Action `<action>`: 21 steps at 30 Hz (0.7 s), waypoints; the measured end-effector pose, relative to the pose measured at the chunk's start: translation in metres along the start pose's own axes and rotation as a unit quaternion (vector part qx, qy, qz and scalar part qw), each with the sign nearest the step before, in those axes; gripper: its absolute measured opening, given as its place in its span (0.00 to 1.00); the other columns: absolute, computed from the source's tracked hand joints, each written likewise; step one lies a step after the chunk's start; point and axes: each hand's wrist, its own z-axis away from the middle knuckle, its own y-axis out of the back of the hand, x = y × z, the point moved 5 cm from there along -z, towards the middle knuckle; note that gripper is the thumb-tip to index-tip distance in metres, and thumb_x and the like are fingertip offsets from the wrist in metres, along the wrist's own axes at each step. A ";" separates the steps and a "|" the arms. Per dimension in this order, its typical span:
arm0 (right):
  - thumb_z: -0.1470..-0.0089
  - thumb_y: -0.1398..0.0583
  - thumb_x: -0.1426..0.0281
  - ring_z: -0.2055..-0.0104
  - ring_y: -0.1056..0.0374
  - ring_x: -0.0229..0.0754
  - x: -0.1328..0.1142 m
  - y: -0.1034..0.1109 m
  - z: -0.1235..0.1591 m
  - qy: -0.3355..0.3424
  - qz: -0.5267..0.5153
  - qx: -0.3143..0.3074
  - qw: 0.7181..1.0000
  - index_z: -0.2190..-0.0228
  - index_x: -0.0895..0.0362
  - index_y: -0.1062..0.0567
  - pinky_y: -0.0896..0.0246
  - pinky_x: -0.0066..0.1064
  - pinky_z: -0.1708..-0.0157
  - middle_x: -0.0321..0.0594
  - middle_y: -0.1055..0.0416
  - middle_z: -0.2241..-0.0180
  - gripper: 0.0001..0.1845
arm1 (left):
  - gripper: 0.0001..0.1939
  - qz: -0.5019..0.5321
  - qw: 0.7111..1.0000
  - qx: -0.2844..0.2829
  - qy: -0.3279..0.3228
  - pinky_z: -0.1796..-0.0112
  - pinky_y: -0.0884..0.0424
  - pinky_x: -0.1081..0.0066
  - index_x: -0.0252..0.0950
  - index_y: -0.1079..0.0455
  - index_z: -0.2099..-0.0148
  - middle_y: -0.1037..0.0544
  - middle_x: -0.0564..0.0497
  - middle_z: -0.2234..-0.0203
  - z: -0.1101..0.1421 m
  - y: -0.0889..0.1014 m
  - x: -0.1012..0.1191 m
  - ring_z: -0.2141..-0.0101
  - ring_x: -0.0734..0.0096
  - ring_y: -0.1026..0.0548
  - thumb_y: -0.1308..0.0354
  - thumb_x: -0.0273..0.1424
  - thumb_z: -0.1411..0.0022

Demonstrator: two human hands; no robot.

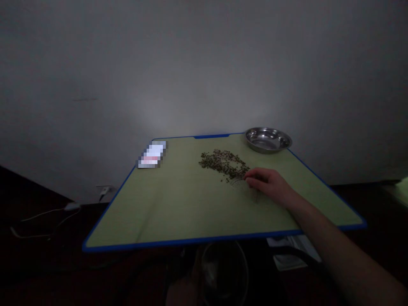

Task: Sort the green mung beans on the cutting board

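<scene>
My right hand (269,183) rests on the green table (178,204) with its fingers curled. They close on a faint clear container (244,188) lying at the near edge of a scattered pile of small dark seeds (223,163). At the bottom of the view, below the table's front edge, my left hand (186,289) shows only dimly. It is beside a round container (225,272) held low in the dark. Its fingers are too dark to read.
A shiny metal bowl (268,140) stands at the table's far right corner. A small blurred-out pack (152,155) lies near the far left corner. The table has a blue rim. Cables (47,216) trail on the dark floor at left, and papers (293,250) lie under the table at right.
</scene>
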 end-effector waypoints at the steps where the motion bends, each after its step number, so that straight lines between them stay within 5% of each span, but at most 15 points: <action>1: 0.55 0.39 0.62 0.75 0.34 0.39 0.001 0.001 0.000 -0.002 -0.001 0.006 1.000 0.71 0.57 0.24 0.39 0.31 0.74 0.36 0.28 0.77 0.12 | 0.16 -0.004 1.000 -0.002 0.012 0.56 0.29 0.60 0.38 0.34 0.48 0.30 0.45 0.51 0.001 -0.001 -0.001 0.55 0.66 0.29 0.48 0.37 0.36; 11: 0.55 0.39 0.63 0.76 0.34 0.39 0.001 0.000 0.000 0.005 -0.002 0.021 1.000 0.71 0.57 0.25 0.40 0.30 0.75 0.36 0.28 0.78 0.11 | 0.19 -0.003 0.995 -0.057 0.076 0.57 0.29 0.58 0.35 0.36 0.47 0.30 0.44 0.52 -0.002 -0.021 -0.002 0.55 0.64 0.28 0.46 0.36 0.37; 21: 0.50 0.40 0.64 0.75 0.35 0.38 -0.014 -0.004 0.013 0.014 0.009 -0.022 1.000 0.70 0.56 0.24 0.40 0.29 0.75 0.36 0.28 0.77 0.09 | 0.16 0.056 0.982 -0.104 0.146 0.56 0.29 0.61 0.39 0.34 0.48 0.29 0.46 0.52 -0.002 -0.023 0.023 0.54 0.64 0.29 0.45 0.36 0.38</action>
